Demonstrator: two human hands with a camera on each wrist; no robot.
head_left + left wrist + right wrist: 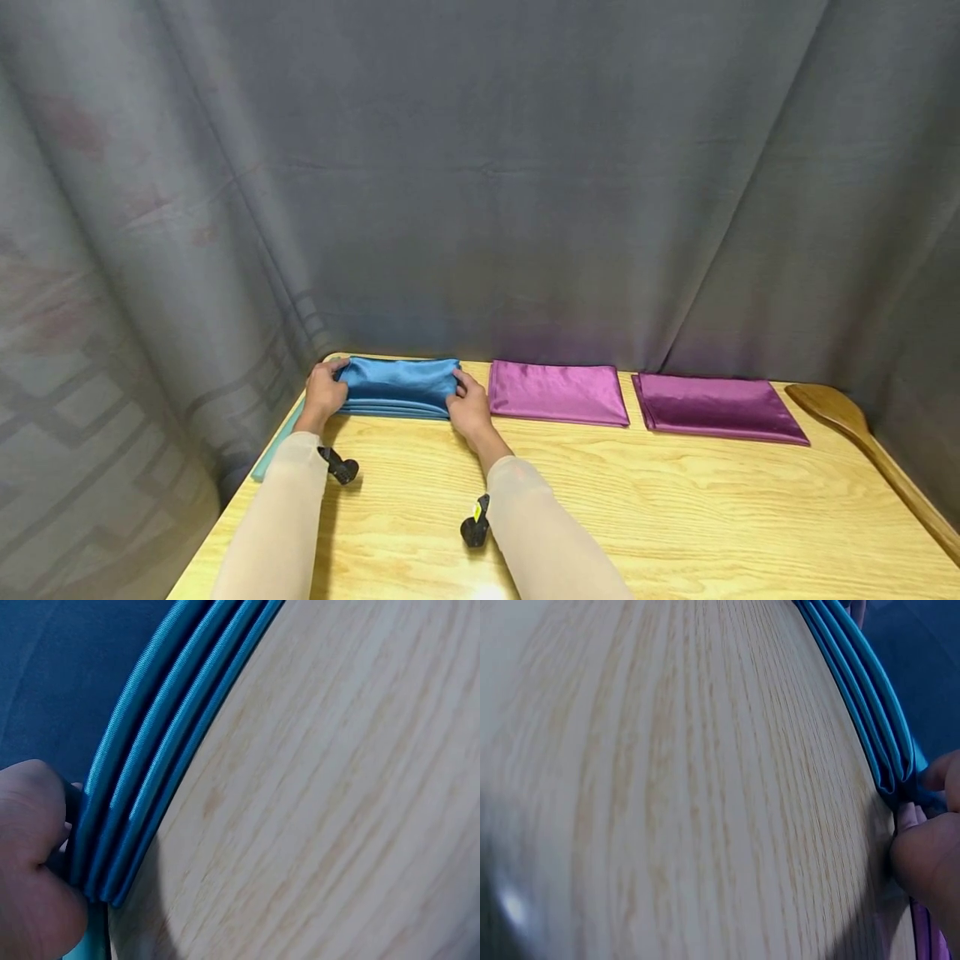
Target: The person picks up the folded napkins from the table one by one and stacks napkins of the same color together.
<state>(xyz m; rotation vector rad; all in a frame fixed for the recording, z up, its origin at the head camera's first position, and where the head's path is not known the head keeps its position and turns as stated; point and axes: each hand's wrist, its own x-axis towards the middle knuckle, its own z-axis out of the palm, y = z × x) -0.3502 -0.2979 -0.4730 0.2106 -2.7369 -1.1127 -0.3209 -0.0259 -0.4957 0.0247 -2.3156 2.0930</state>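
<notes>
A folded blue satin cloth (pixel 397 385) lies at the back left of the table, its stacked folds facing the front. My left hand (pixel 324 396) pinches its left end, and at the opposite end my right hand (pixel 468 407) grips the right edge. In the left wrist view several rounded layers of the blue cloth (pixel 154 742) run up from beside the thumb of my left hand (pixel 34 862). The right wrist view has the layers of the cloth (pixel 862 697) meeting the fingers of my right hand (pixel 934 851).
Right of the blue cloth lie a folded pink-purple cloth (pixel 558 393) and a folded dark purple cloth (pixel 723 408). A long wooden spoon (pixel 862 433) lies along the right edge. A flat teal strip (pixel 277 442) borders the left edge. Grey curtains (pixel 480 183) hang behind the wooden table (pixel 675 508).
</notes>
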